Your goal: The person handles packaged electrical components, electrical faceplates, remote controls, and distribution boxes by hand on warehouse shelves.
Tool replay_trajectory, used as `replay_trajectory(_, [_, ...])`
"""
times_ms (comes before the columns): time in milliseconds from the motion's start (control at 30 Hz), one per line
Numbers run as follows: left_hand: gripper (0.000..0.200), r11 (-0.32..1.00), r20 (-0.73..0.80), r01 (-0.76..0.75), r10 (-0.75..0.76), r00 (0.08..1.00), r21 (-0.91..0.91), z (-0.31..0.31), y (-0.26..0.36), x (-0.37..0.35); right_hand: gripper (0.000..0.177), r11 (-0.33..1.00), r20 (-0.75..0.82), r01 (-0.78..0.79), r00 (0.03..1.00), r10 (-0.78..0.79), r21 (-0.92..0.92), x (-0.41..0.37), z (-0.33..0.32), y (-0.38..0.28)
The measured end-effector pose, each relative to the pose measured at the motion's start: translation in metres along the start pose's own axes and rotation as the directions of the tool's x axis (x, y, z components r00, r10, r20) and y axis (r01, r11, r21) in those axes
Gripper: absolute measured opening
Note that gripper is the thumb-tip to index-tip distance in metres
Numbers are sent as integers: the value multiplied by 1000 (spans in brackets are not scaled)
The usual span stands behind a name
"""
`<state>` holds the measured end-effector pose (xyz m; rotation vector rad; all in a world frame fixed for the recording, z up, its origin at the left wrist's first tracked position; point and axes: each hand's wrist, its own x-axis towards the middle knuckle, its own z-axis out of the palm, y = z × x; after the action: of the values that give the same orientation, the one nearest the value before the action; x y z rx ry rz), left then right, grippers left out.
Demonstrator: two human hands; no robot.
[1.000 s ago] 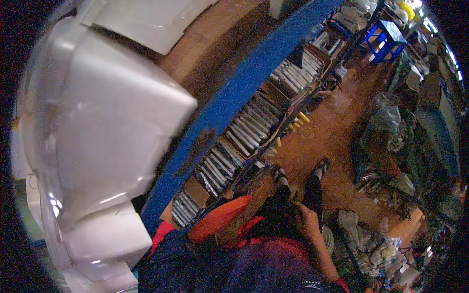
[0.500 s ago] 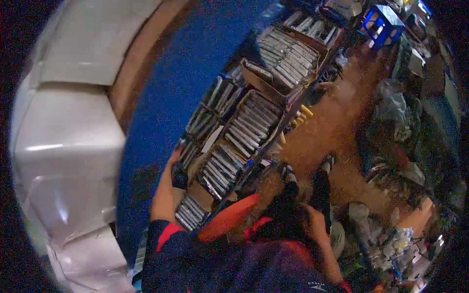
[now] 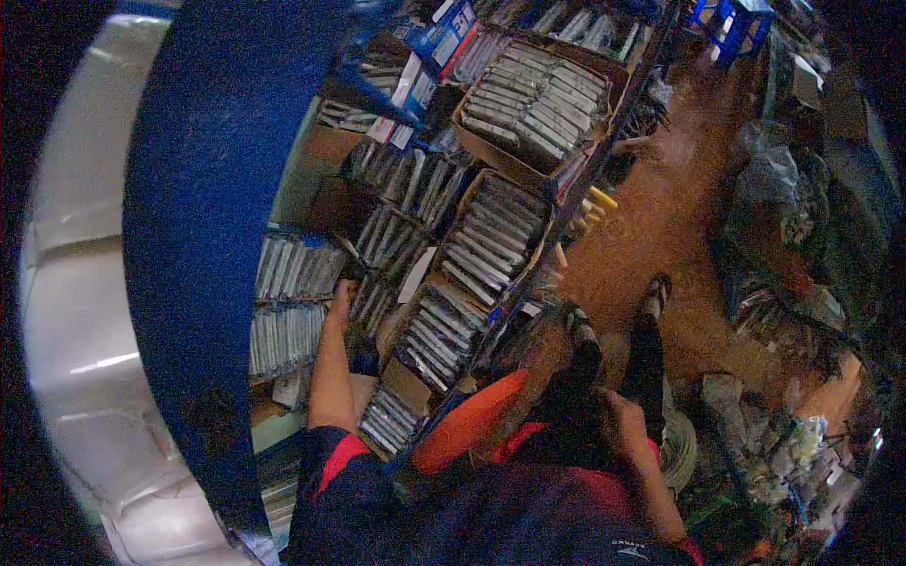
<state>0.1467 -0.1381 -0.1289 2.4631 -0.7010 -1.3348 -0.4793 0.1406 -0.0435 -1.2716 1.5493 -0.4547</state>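
Observation:
My left hand reaches forward among rows of thin, flat packets standing on edge. Its fingers look closed at a dark piece beside the packets, but blur and shadow hide what they grip. Just left of it stand a row of plastic-wrapped packets and a paler row. To its right, a cardboard box holds more flat packets, and a white card lies at a slant between rows. My right hand is low by my leg, away from the packets, its fingers curled into shadow and mostly hidden.
A blue panel curves along the left, beside a shiny pale surface. An open box of packets is farther up. An orange rounded thing is close to my body. Plastic bags and clutter line the right of the brown floor.
The view has shifted, and the blue panel now sits farther left. More packet rows show beside and beyond my left hand, which stays among them. My right hand remains low.

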Motion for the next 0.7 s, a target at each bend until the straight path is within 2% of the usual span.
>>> replay_trajectory(33, [57, 999, -98, 35, -39, 994, -42, -9, -9, 5, 41, 999, -26, 19, 999, -18, 36, 1, 2, 3])
replay_trajectory(100, [54, 999, -163, -44, 47, 986, 24, -27, -30, 21, 39, 999, -10, -21, 1000, 20, -27, 2, 0, 1])
replay_trajectory(167, [46, 937, -71, -265, 287, 955, 226, -47, -65, 65, 37, 995, 32, -91, 995, 93, -49, 3, 0, 0])
replay_trajectory(200, [38, 763, -98, -327, 451, 887, 558, -49, -73, 90, 36, 989, 68, -142, 987, 144, -43, 2, -1, 1])
replay_trajectory(233, [32, 538, -60, -281, 531, 846, 795, -40, -59, 80, 36, 981, 107, -192, 975, 195, -38, 1, 0, 3])
replay_trajectory(267, [27, 295, -5, -197, 569, 823, 935, -30, -46, 71, 36, 988, 59, -152, 987, 152, -11, 0, 2, 5])
replay_trajectory(333, [18, 145, -21, -82, 596, 803, 986, -10, -23, 47, 36, 997, -40, -65, 997, 66, 35, -1, 5, 7])
replay_trajectory(367, [15, 145, -60, -35, 602, 797, 989, -1, -16, 34, 37, 997, -32, -69, 997, 70, 30, -1, 5, 7])
replay_trajectory(467, [14, 410, -302, 50, 580, 757, 911, 20, -7, 7, 39, 997, -17, -72, 997, 72, 2, 0, 3, 9])
replay_trajectory(567, [15, 191, -116, -54, 772, 625, 980, 17, -3, -19, 43, 996, 16, -78, 997, 78, -44, -3, 6, 15])
replay_trajectory(667, [31, 349, -263, 11, 685, 679, 937, 36, 30, -57, 45, 994, 40, -102, 994, 104, -49, 2, 8, 18])
replay_trajectory(700, [31, 349, -268, 27, 667, 695, 937, 32, 28, -45, 44, 994, 33, -108, 993, 109, -25, 2, 9, 18])
